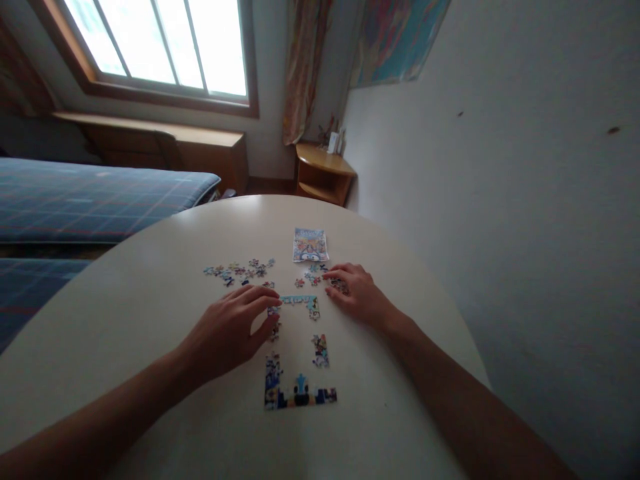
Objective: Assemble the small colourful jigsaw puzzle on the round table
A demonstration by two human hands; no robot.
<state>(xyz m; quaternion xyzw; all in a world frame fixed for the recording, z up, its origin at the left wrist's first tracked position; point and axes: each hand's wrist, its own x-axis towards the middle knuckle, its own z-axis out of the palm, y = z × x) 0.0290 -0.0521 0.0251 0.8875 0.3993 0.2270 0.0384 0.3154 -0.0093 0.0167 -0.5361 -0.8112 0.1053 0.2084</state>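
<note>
A partly joined jigsaw puzzle border [301, 400] lies flat on the white table, with gaps along both sides. At its upper left corner, my left hand [235, 327] has thumb and index finger closed about a puzzle piece [273, 311]. My right hand [357, 293] rests to the upper right, fingers apart, over several loose pieces [338, 284] that it partly covers. A short edge section [321, 351] lies on the right side of the border. More loose pieces [240, 271] are scattered beyond my left hand. Behind the pieces lies a small printed picture sheet [310, 245].
The round white table [200, 233] has its right edge close to a white wall [475, 220]. Past the table on the left is a bed with a plaid mattress [100, 200]. A wooden corner shelf [325, 163] and a low wooden desk [200, 137] stand beneath the window side.
</note>
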